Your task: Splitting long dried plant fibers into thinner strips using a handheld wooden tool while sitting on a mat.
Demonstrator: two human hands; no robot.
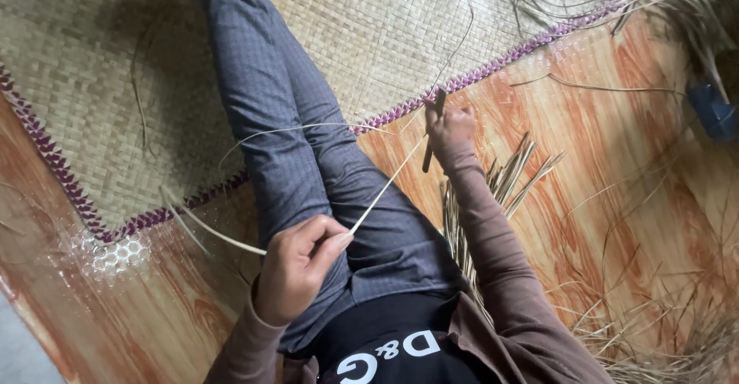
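My left hand (296, 270) rests on my thigh and pinches one end of a thin pale leaf strip (385, 186) between thumb and fingers. The strip runs taut up to my right hand (449, 126), which is stretched out over the floor beside my knee. That hand is closed on a small dark stick-like tool (432, 139), held against the strip. A loose tail of the strip (215, 235) trails left past my left hand. My legs in grey trousers (292, 122) lie stretched out on the mat.
A woven straw mat (369, 30) with a purple zigzag edge (493, 65) lies on wood-pattern flooring (616, 168). A bundle of dried strips (496, 188) lies by my right thigh. Loose dry fibres (670, 338) pile at the lower right. A blue object (712, 111) sits far right.
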